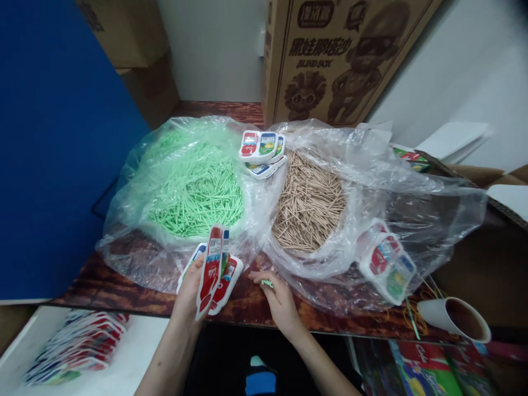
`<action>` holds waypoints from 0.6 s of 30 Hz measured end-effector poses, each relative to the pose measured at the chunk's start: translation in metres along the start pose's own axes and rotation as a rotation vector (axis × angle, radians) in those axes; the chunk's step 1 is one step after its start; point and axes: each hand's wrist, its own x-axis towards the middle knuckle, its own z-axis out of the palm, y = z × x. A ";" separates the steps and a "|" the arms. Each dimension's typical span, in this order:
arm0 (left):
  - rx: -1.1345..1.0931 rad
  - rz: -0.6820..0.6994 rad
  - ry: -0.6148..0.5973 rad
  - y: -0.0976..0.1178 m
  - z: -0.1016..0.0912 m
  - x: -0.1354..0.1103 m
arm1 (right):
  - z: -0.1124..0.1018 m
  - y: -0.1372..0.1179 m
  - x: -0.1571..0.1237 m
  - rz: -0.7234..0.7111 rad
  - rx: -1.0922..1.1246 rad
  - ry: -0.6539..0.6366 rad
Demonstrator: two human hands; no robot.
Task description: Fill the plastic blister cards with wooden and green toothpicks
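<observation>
My left hand (192, 280) is closed on several die-cut printed cards (212, 269), mostly red with white edges, fanned apart and tilted. To their right is my right hand (280, 302), its fingers curled around a small bundle of green sticks (267, 283) whose ends show between the fingers. Beyond my left hand, a clear plastic bag lies open around a heap of thin green sticks (202, 187). A second open bag holds thin brown sticks (311, 203), just beyond my right hand. The two hands are apart.
Similar cards (259, 147) lie between the bags, with more cards (388, 261) at the right. A paper cup (454, 319) lies tipped at the table's right edge. A stack of cards (82, 346) sits on a white surface at lower left. A big carton (330, 60) stands behind.
</observation>
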 end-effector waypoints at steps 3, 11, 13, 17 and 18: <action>-0.030 -0.094 0.006 -0.004 -0.004 0.003 | 0.000 0.000 0.000 -0.009 0.001 0.003; -0.163 -0.133 0.145 0.006 -0.011 -0.003 | 0.000 0.004 0.001 -0.027 0.007 0.005; -0.190 -0.114 0.173 0.010 -0.013 -0.004 | 0.000 0.004 0.001 -0.033 0.007 0.008; -0.145 -0.085 0.132 0.016 -0.019 -0.002 | 0.000 0.001 0.001 -0.023 0.014 0.014; -0.126 -0.066 0.124 0.016 -0.020 -0.001 | 0.000 0.000 0.000 -0.018 0.016 0.012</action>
